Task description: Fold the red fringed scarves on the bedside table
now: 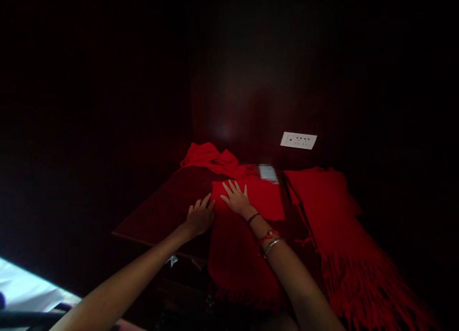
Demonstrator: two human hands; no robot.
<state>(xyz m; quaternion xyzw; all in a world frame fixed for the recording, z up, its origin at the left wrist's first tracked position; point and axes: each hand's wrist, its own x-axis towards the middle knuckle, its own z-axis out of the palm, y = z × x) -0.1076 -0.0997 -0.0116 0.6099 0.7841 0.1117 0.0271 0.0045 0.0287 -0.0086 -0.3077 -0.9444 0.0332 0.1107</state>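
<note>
While flattening the red scarf (267, 199) over the tabletop's (161, 207) front edge, press evenly with wide-open, empty right hand (236, 199) beside half-curled left hand (201, 217) with grip too dark to tell.

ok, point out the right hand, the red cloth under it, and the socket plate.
right hand (236, 199): head view, back of the hand
red cloth (266, 197): head view, bright area beside the hand
socket plate (299, 140): head view, middle of its face
</note>
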